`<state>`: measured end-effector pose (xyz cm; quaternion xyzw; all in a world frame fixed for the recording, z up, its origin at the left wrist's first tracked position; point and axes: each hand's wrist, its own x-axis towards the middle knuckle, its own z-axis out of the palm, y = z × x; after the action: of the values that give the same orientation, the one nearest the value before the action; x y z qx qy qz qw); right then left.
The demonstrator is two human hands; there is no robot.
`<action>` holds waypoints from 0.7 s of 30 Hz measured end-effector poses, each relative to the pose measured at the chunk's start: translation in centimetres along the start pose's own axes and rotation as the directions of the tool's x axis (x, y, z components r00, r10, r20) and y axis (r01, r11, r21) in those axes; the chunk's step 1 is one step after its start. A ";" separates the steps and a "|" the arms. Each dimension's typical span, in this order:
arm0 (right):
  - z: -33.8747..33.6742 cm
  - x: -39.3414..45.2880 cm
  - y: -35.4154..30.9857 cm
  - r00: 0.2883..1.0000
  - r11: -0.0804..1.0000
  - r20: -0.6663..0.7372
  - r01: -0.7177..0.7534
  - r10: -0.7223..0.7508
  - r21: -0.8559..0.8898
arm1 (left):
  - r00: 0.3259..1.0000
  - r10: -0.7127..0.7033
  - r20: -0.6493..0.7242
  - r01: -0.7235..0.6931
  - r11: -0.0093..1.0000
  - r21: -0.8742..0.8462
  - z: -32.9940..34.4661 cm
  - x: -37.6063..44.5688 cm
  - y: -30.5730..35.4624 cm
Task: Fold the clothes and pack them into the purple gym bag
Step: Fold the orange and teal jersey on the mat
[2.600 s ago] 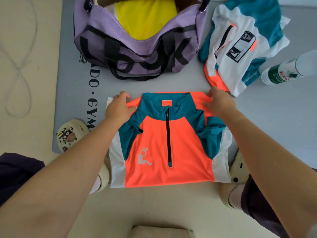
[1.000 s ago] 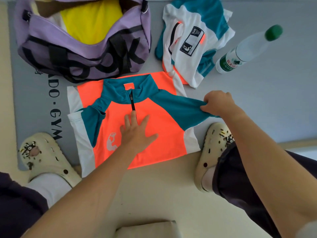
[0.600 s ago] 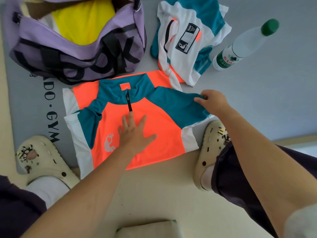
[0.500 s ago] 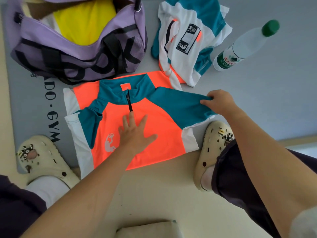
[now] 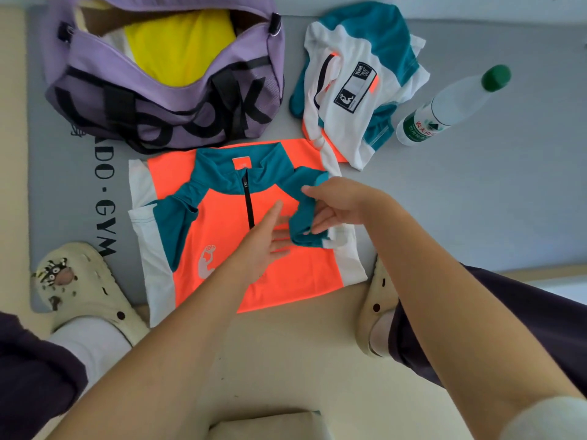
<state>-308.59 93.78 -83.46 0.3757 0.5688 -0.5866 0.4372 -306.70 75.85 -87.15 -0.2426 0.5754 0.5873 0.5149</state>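
I see the orange shirt (image 5: 222,236) lying front side up on the grey mat (image 5: 476,201), its lower edge hanging over onto the beige floor (image 5: 286,360); it lies just below the purple gym bag (image 5: 165,100). My judgement is that the task is around the middle: the bag stands unzipped and already has a yellow garment (image 5: 178,46) inside; the orange shirt is only partly folded; a second, white and teal garment (image 5: 355,87) lies crumpled beside the bag, its lower corner over the shirt's upper right corner, and looks not yet folded. So there remains to finish this shirt, fold the other piece, and put both in the bag.

The right hand (image 5: 340,201) has its fingers (image 5: 320,222) closed on the teal right sleeve (image 5: 305,230), bunched and brought inward over the chest; the left hand (image 5: 263,246) lies flat with fingers spread and released, pressing the orange front beside the black zip (image 5: 247,201). The left sleeve (image 5: 171,220) is already turned in; the white side panels lie flat. The fabric looks thin, smooth and slippery, so I think the folds may slide open easily. A water bottle (image 5: 451,106) lies on the mat to the right, apart from the shirt.
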 end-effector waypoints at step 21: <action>-2.8 7.3 0.2 0.755 0.462 -0.278 0.037 -0.594 -0.886 | 0.997 -0.023 -0.077 0.047 0.943 0.328 -4.1 2.4 -1.3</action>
<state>-311.00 95.99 -90.59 0.1507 0.9397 -0.1754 0.2519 -307.70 72.59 -90.73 -0.1843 0.6793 0.4644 0.5375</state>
